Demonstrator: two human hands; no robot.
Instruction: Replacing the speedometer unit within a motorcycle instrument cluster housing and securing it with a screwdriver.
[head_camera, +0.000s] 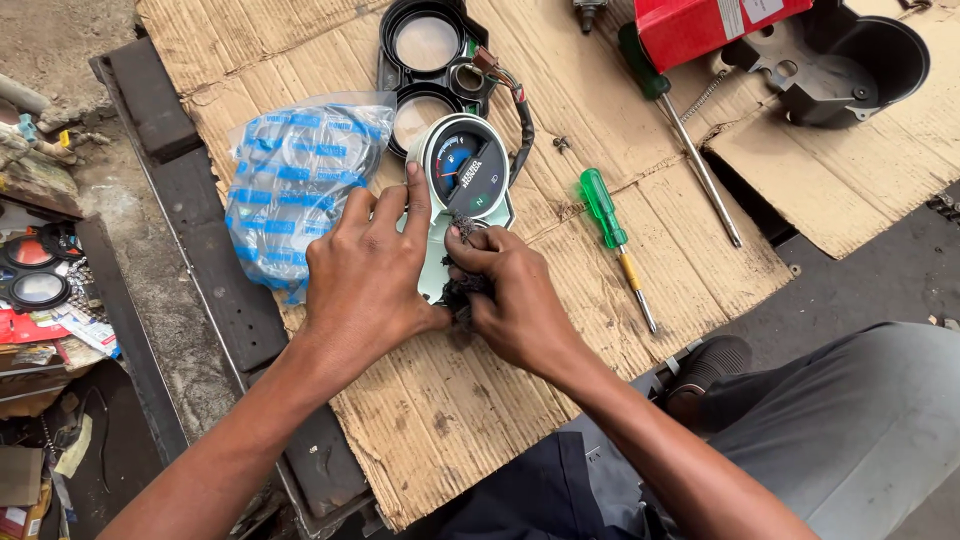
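Observation:
A pale green instrument cluster with a round dial (462, 172) lies on a sheet of corrugated cardboard (560, 300). My left hand (365, 275) presses down on its left side, index finger against the dial's rim. My right hand (510, 295) is closed on a dark, dirty rag (462, 293) and rubs it on the lower part of the cluster. A short wire with a connector (505, 85) trails from the cluster's top.
A black gauge housing (425, 50) lies behind the cluster. A clear bag with blue print (295, 185) sits at left. A green-handled screwdriver (612, 235), a long screwdriver (680, 130), a red box (705, 25) and a black casing (850, 65) lie at right.

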